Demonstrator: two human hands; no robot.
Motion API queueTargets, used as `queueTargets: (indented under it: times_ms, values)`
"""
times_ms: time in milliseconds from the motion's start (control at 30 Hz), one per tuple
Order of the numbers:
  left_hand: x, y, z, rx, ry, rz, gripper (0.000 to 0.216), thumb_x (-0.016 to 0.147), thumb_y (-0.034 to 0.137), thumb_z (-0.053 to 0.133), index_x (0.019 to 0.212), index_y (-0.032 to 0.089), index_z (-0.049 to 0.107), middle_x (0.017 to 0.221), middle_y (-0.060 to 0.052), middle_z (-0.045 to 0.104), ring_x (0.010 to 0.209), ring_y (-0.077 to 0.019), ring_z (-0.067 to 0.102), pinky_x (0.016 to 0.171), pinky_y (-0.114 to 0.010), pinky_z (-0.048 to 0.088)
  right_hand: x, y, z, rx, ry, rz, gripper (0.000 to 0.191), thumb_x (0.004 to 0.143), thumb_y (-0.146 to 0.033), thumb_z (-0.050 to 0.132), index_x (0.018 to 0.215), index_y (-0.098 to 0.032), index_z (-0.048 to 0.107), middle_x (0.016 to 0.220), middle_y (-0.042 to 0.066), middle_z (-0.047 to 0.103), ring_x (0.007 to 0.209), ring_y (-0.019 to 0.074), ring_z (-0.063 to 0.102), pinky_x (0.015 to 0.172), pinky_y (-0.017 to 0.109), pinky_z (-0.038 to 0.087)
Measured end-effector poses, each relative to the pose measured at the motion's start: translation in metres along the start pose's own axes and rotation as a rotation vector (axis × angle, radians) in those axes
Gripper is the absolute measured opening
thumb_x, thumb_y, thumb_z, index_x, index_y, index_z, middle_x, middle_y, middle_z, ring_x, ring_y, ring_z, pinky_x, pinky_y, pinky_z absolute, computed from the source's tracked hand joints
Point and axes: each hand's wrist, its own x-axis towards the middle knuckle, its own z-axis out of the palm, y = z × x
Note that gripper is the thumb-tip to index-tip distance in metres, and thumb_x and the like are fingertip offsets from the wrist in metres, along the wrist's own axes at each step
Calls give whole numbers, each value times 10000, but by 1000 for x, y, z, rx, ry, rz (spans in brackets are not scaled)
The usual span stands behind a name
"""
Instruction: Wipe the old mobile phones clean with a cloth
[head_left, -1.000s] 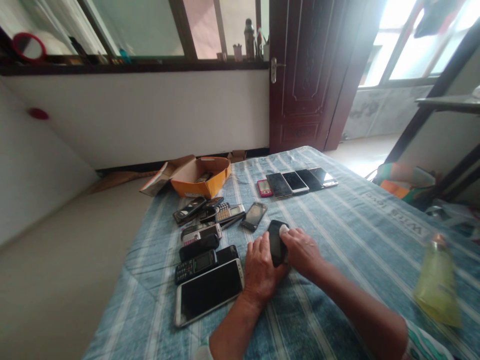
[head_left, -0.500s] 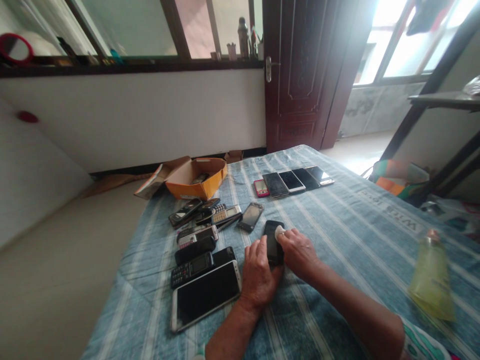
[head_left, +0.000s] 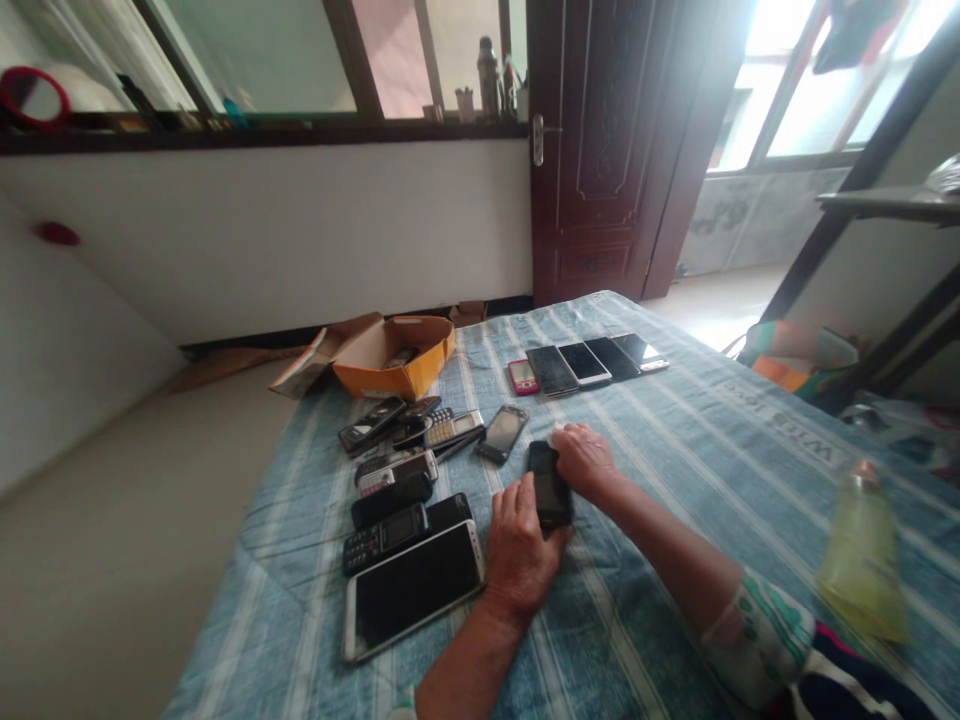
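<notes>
A black smartphone (head_left: 550, 490) lies face up on the striped blue cloth (head_left: 675, 560). My left hand (head_left: 519, 545) grips its lower left side, fingers along one edge and thumb at the bottom. At the phone's upper right corner, my right hand (head_left: 585, 458) pinches a small white wad (head_left: 555, 436), perhaps tissue or cloth, and presses it there. Left of my hands lie a large white-framed smartphone (head_left: 415, 590), a black keypad phone (head_left: 384, 540) and several other old phones. A worn grey phone (head_left: 503, 434) rests just beyond.
An open orange cardboard box (head_left: 405, 375) stands at the far left edge. A small red phone (head_left: 523, 377) and several smartphones (head_left: 583, 364) lie in a row farther back. On the right is a bottle of yellow-green liquid (head_left: 864, 555). A dark red door (head_left: 607, 150) stands behind.
My right hand has slid the white wad up from the upper part of the screen to the phone's top corner. My left hand keeps its hold with little movement.
</notes>
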Motion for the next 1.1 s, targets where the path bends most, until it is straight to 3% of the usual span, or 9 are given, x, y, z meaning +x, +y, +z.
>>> queueTargets:
  times_ms: [100,400,600,867,1100]
  values:
    - [0,0,0,-4,-7,11,638,771,383,693,1310,123,474,1174,-144,603,1073,-310,556,947,-473,475,0,-3,2,-3,-5,9,292,863,-81,417,967,-144,683,1022,135,681,981,249,594,737,300,386]
    - [-1,-8,8,43,77,129,596,863,502,554,1266,65,503,1084,-160,621,991,-288,578,866,-425,507,-48,-7,14,49,3,-21,295,901,-123,401,1068,-143,643,994,122,693,959,240,595,745,303,365]
    - [0,-6,10,88,98,102,563,819,413,613,1246,58,518,1076,-153,627,973,-279,579,874,-406,505,-76,-7,13,76,-45,-87,238,880,-132,441,937,-179,668,918,81,685,908,215,586,730,288,349]
    - [0,-9,11,66,106,142,566,813,419,611,1245,68,511,1073,-152,625,977,-286,581,866,-422,511,-63,-8,9,27,-29,-77,250,888,-134,424,930,-171,667,927,102,682,902,219,593,704,298,338]
    - [-1,-10,9,94,119,170,544,816,369,605,1251,55,517,1075,-158,629,991,-285,579,884,-419,510,-89,-11,13,46,-61,-152,223,887,-113,449,944,-164,659,904,76,679,876,212,583,715,301,350]
